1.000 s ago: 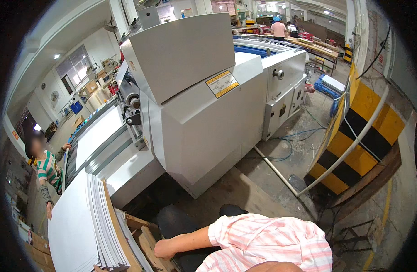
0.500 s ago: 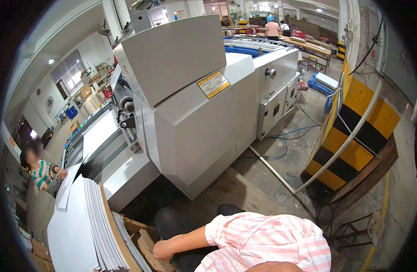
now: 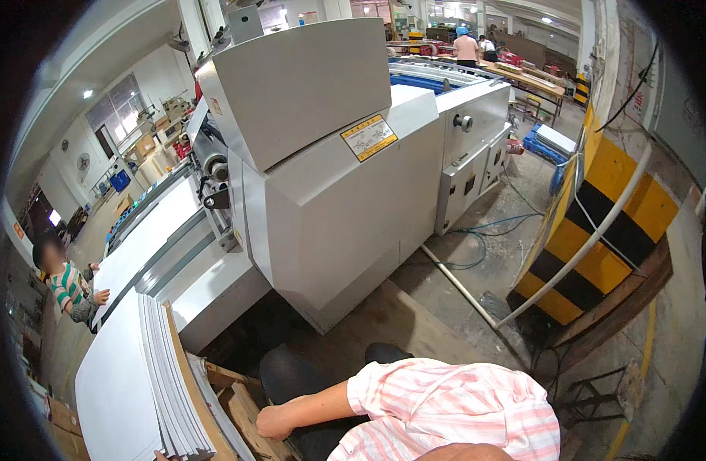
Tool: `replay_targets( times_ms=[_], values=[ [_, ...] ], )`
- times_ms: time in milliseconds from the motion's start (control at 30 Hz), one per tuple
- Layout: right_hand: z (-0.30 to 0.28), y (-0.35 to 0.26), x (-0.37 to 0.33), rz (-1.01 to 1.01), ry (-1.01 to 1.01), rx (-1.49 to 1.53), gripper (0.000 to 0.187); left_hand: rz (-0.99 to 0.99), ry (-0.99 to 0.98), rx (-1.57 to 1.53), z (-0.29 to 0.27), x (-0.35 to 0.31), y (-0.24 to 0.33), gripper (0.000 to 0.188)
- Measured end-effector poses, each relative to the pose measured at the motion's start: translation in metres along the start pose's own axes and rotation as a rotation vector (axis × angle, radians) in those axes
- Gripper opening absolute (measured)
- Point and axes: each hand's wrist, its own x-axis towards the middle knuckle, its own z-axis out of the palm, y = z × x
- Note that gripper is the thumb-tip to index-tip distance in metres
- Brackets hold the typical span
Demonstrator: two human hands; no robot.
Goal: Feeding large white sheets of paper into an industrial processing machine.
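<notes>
Factory floor spreads around a big grey machine [image 3: 322,169], with a striped yellow-and-black post [image 3: 598,230] at the right. Low at the left stands a stack of white sheets [image 3: 138,376] on edge, leaning against brown cardboard [image 3: 238,399]. The person's left hand [image 3: 274,421] rests loosely curled just beside that cardboard, fingers drawn together, holding nothing; the right hand is out of view. Handling the stack well likely calls for gripping it by both edges, so no sheet slips out.

A single head-worn fisheye view looks steeply down and forward. The large grey boxy metal machine [image 3: 322,177] fills the centre, fairly near. The person's pink-striped sleeve [image 3: 453,407] sits at the lower edge.
</notes>
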Motion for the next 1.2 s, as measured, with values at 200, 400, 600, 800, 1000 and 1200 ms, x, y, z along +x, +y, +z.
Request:
replay_targets(
  times_ms=[200,400,600,800,1000,1200],
  values=[
    [-0.001,0.001,-0.006,0.014,0.009,0.018,0.027,-0.045,-0.023,-0.04,0.004,-0.018,0.019,0.032],
    [0.002,0.0,0.001,0.007,0.0,0.018,0.027,0.025,0.008,0.022,0.001,-0.003,0.005,0.03],
    [0.002,0.0,-0.001,0.028,0.004,0.017,0.027,0.153,-0.018,0.148,0.001,0.003,-0.006,0.033],
    [-0.006,-0.005,-0.005,0.014,0.029,0.015,0.025,0.075,-0.052,0.111,0.006,0.028,-0.033,0.042],
    [0.0,-0.005,0.0,0.027,0.065,0.024,0.024,0.019,-0.146,-0.039,-0.005,0.043,-0.044,0.042],
    [0.002,-0.002,-0.005,0.024,0.078,0.017,0.023,0.012,-0.012,-0.01,0.001,-0.008,0.008,0.036]
  ],
)
